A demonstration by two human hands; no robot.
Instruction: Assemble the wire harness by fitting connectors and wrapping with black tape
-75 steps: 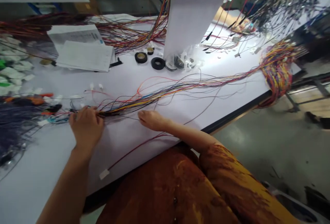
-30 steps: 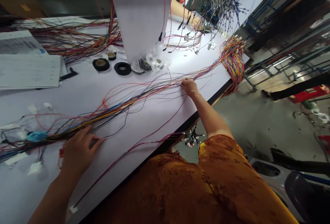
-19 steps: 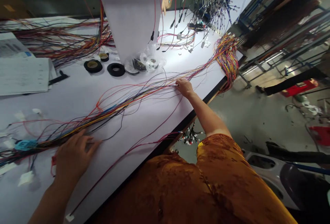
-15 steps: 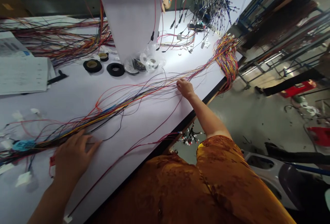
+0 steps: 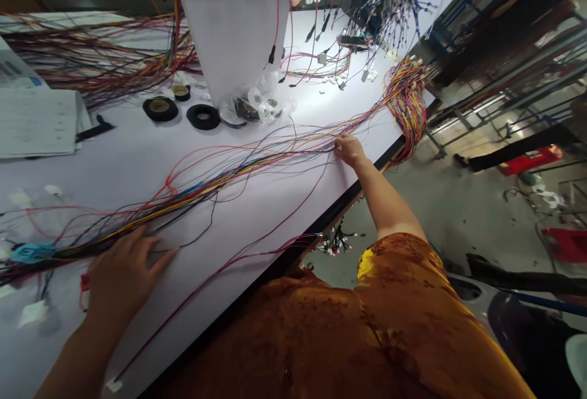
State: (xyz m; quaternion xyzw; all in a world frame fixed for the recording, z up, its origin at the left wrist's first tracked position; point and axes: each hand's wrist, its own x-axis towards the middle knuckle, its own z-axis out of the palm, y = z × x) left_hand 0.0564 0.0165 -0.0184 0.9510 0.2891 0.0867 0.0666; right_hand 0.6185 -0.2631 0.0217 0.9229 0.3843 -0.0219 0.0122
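Observation:
A long bundle of many-coloured wires (image 5: 215, 186) runs diagonally over the white table. My left hand (image 5: 123, 273) lies against its lower left part, fingers stretched and thumb apart; a thin black wire passes by the thumb. Farther along, my right hand (image 5: 350, 149) is closed in a pinch on dark wires at the near side of the bundle. How many wires it grips is hidden by the fingers. Blue tape (image 5: 33, 253) wraps the bundle at the left, near a white connector (image 5: 33, 313). A separate dark red wire (image 5: 183, 310) lies nearer the table's front edge.
Black tape rolls (image 5: 203, 117) and clear plastic wrap (image 5: 259, 105) lie behind the bundle. Papers (image 5: 36, 122) are at the left. A white upright panel (image 5: 229, 26) stands at the back, with leads hanging beside it. More wires (image 5: 408, 102) droop over the far right edge.
My right hand has slid along the bundle to the right and slightly away, still pinched. My left hand stays at nearly the same place on the bundle. The view has shifted slightly.

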